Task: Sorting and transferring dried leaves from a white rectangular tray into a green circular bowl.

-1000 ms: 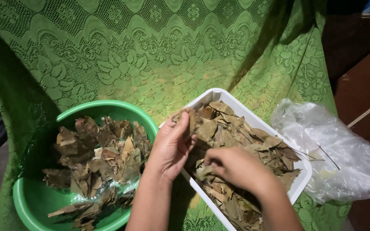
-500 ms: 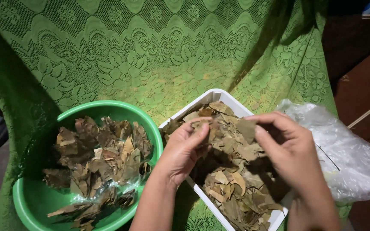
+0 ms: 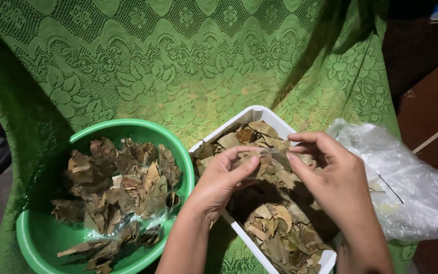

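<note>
A white rectangular tray [image 3: 253,112] full of dried brown leaves lies on a green lace cloth. Over it, my left hand [image 3: 220,181] and my right hand [image 3: 336,177] pinch the same dried leaf [image 3: 269,158] between thumbs and fingers, held just above the pile. To the left stands a green round basin [image 3: 102,127] holding more dried leaves and a bit of clear plastic.
The green lace cloth [image 3: 188,66] covers the surface and hangs down at the left. A crumpled clear plastic bag [image 3: 406,187] with a thin stem on it lies right of the tray. Dark wooden furniture [image 3: 432,101] is at the far right.
My right hand came up out of the tray's leaves and moved toward my left hand. Both hands now meet on one leaf above the tray.
</note>
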